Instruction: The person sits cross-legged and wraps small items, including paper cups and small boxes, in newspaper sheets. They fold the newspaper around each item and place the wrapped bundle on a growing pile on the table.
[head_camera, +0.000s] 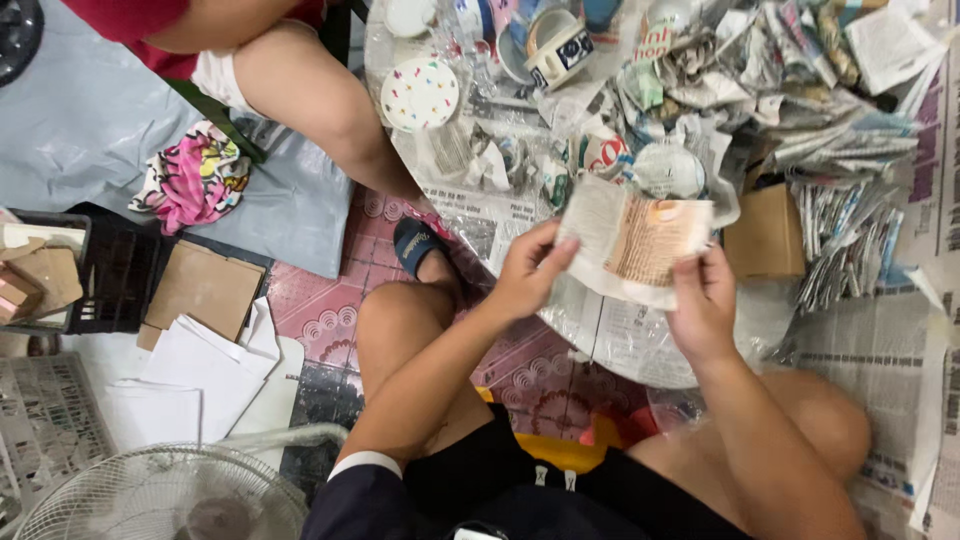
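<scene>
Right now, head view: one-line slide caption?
Both hands, left hand and right hand, hold a newspaper sheet above a cluttered tray.

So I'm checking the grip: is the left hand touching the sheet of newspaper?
Touching. The head view shows the left hand pinching the left edge of the newspaper sheet, thumb over it.

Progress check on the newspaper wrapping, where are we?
Looks done: several paper-wrapped bundles piled on the round tray. In hand: left hand and right hand hold a newspaper sheet between them; what is inside is hidden. Left, apparently: bare dotted plate and cups.
</scene>
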